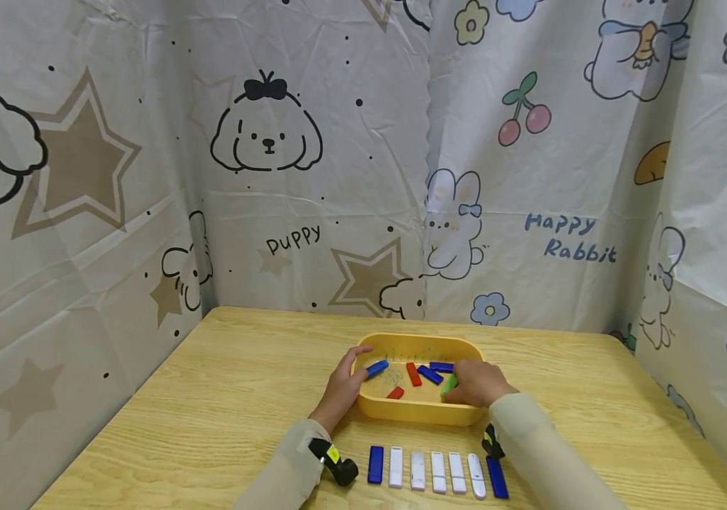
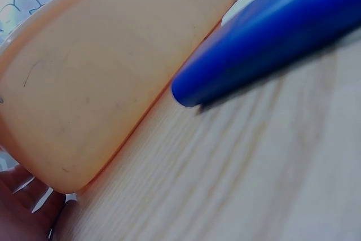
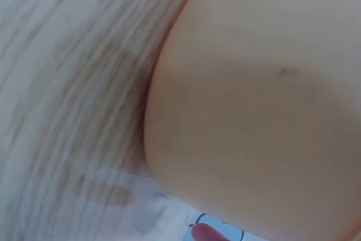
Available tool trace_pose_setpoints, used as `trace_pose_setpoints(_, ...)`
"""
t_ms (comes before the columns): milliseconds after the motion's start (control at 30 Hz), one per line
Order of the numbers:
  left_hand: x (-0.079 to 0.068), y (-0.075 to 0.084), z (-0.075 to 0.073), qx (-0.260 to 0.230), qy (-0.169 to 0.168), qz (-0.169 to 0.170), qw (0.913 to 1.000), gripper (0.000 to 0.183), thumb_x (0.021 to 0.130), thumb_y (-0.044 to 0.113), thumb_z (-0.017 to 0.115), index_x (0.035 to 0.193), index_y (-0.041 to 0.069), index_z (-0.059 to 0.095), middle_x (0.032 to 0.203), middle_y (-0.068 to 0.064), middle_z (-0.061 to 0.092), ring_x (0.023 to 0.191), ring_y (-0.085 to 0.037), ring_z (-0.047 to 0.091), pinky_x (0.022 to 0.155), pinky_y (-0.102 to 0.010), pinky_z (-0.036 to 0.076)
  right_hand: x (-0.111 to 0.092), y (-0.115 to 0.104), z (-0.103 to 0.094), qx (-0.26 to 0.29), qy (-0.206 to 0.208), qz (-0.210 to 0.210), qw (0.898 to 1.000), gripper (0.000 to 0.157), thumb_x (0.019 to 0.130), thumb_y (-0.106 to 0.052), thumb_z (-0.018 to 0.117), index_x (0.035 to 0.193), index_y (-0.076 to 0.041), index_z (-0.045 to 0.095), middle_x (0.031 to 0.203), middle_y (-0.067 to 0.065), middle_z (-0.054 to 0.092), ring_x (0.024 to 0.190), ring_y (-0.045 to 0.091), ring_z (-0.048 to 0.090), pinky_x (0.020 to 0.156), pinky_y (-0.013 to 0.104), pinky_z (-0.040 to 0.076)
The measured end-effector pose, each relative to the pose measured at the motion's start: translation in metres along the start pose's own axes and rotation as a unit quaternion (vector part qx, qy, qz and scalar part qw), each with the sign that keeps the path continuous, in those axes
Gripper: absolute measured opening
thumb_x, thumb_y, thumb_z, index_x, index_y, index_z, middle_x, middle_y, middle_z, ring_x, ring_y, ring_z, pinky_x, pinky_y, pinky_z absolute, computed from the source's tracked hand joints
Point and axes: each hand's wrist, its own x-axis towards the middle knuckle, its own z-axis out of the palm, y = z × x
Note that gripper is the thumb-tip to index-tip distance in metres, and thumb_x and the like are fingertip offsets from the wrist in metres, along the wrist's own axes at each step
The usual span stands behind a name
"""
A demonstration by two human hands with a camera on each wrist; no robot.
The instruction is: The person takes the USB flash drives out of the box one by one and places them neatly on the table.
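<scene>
A yellow plastic tub (image 1: 401, 413) stands on the table, with loose blue and red USB sticks inside. My left hand (image 1: 342, 388) grips its left end; in the left wrist view the fingers (image 2: 31, 201) lie against the outer wall. A lighter blue USB stick (image 1: 376, 369) lies inside near the left thumb. Reaching over the right side of the tub, my right hand (image 1: 481, 382) has its curled fingers on a green USB stick (image 1: 449, 384), partly hidden by them. A red USB stick (image 1: 413, 375) and a dark blue one (image 1: 430, 375) lie mid-tub.
In front of the tub runs a row of several USB sticks: a blue one (image 1: 375, 465) at the left end, white ones (image 1: 438, 472) between, another blue one (image 1: 497, 477) at the right end. Printed cloth (image 1: 312, 191) hangs behind and beside the wooden table (image 1: 255, 397).
</scene>
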Motion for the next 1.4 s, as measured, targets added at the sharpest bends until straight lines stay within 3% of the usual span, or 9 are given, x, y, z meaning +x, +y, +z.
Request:
trace_pose_setpoints(367,-0.001,0.0,0.0,0.006,0.007,0.001,1.0,0.042,0.09,0.009,0.046,0.131,0.013,0.054,0.143,-0.012,0.046,0.135,-0.032,0.037,0.107,-0.053,0.03,0.002,0.002,0.006,0.048,0.044,-0.008,0.998,0.036,0.067,-0.042,0.081,0.07,-0.012,0.061,0.06,0.0,0.051,0.055,0.017,0.05,0.052,0.028,0.036)
trace_pose_setpoints(533,0.0,0.0,0.0,0.003,0.008,-0.005,1.0,0.042,0.09,0.01,0.046,0.131,0.015,0.053,0.144,-0.011,0.045,0.136,-0.031,0.035,0.108,-0.053,0.029,0.002,0.001,0.004,0.081,0.061,-0.012,0.995,0.037,0.066,-0.039,0.081,0.078,-0.009,0.064,0.067,0.001,0.055,0.061,0.017,0.052,0.055,0.029,0.041)
trace_pose_setpoints(600,0.0,-0.001,-0.001,0.0,0.009,-0.008,0.9999,0.042,0.09,0.01,0.046,0.131,0.015,0.053,0.144,-0.01,0.045,0.136,-0.03,0.035,0.109,-0.053,0.028,0.001,0.003,0.003,0.088,0.076,-0.021,0.993,0.037,0.068,-0.039,0.081,0.082,-0.008,0.066,0.069,0.0,0.057,0.064,0.017,0.052,0.064,0.032,0.042)
trace_pose_setpoints(700,-0.001,-0.001,-0.001,-0.002,0.009,-0.006,0.9999,0.042,0.09,0.01,0.046,0.131,0.015,0.053,0.144,-0.01,0.045,0.136,-0.031,0.036,0.108,-0.053,0.029,0.002,0.007,0.004,0.099,0.105,-0.041,0.989,0.037,0.07,-0.039,0.079,0.086,-0.009,0.068,0.07,-0.002,0.057,0.068,0.017,0.052,0.074,0.039,0.036)
trace_pose_setpoints(867,-0.002,-0.003,0.001,-0.003,0.005,-0.009,0.9999,0.042,0.091,0.009,0.046,0.132,0.014,0.053,0.144,-0.01,0.045,0.137,-0.031,0.035,0.109,-0.053,0.028,0.0,0.011,0.002,0.103,0.148,-0.059,0.982,0.04,0.071,-0.043,0.079,0.09,-0.01,0.067,0.071,-0.003,0.057,0.07,0.016,0.05,0.074,0.04,0.025)
trace_pose_setpoints(1100,-0.001,0.0,0.0,0.001,0.008,-0.008,0.9999,0.041,0.091,0.011,0.046,0.132,0.015,0.053,0.144,-0.009,0.046,0.136,-0.03,0.035,0.109,-0.052,0.028,-0.014,0.003,-0.014,0.09,0.184,-0.102,0.973,0.044,0.07,-0.046,0.079,0.092,-0.011,0.064,0.075,-0.002,0.057,0.072,0.014,0.049,0.076,0.04,0.024)
trace_pose_setpoints(1400,0.002,0.0,0.001,0.004,0.005,-0.007,1.0,0.041,0.092,0.009,0.045,0.132,0.015,0.052,0.144,-0.008,0.046,0.137,-0.029,0.034,0.11,-0.052,0.027,-0.051,-0.01,-0.017,0.083,0.198,-0.174,0.961,0.039,0.069,-0.039,0.082,0.092,-0.014,0.063,0.075,-0.01,0.051,0.072,0.012,0.047,0.076,0.04,0.027)
